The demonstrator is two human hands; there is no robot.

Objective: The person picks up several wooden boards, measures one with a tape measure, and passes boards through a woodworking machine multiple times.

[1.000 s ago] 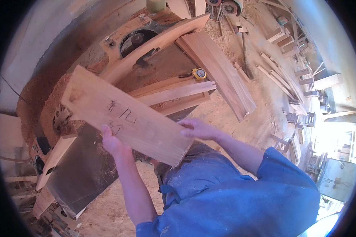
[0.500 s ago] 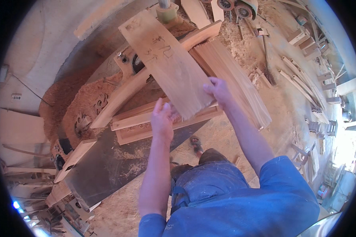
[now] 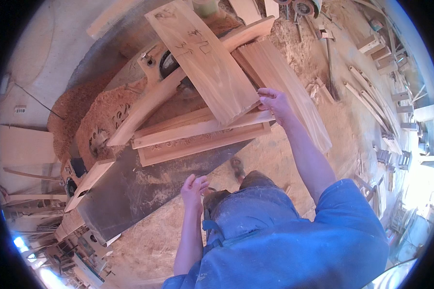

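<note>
A wide, flat wooden board (image 3: 205,62) with dark pencil marks near its far part slants away from me across other timber. At its near right corner is my right hand (image 3: 276,107), closed with thumb and fingers at the edge. My left hand (image 3: 193,191) is off the board, close to my body above the dark metal table (image 3: 130,197) edge; its fingers are loosely bent and apart, with nothing in them. Under the board's near end lie a long plank (image 3: 178,132) and a panel with carved lettering or ornament (image 3: 202,145).
A curved timber beam (image 3: 147,108) runs beneath the board. Right of it lies a stack of long planks (image 3: 294,91). Sawdust heaps (image 3: 79,106) rise at the left by the machine. Slim wood strips (image 3: 369,103) lie on the dusty floor at right, and a wheeled thing (image 3: 304,6) stands at the far edge.
The board has shifted away from me and settled lower over the timber. My left hand has let go of its near end and drawn back toward my body; the right stays at the corner.
</note>
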